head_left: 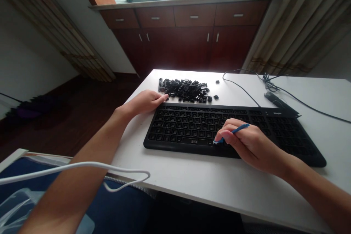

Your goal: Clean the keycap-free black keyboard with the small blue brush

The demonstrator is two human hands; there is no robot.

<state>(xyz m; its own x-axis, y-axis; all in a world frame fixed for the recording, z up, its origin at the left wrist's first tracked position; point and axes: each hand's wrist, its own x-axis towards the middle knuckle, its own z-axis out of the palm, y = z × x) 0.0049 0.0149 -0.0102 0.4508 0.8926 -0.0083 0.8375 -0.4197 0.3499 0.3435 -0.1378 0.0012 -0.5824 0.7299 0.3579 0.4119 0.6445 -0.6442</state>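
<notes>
A black keyboard (192, 148) with its keycaps off lies on the white table, its rows of bare key sockets showing. My right hand (248, 142) pinches a slim blue tool (240, 128), apparently a small brush. Its pale tip meets the keyboard's bottom row, just right of the space bar with its logo. At the keyboard's far left corner rests my left hand (145, 101), touching the edge with fingers stretched out; some of them are hidden. Beyond the keyboard, close to my left fingertips, is a heap of loose black keycaps (185, 89).
On the white table (175, 175), a black cable (241, 89) runs from the keyboard to a coil (267, 80) at the back right. A dark flat piece (279, 102) lies behind the keyboard. A white cord (123, 170) crosses near my left forearm. Wooden cabinets (175, 47) stand beyond.
</notes>
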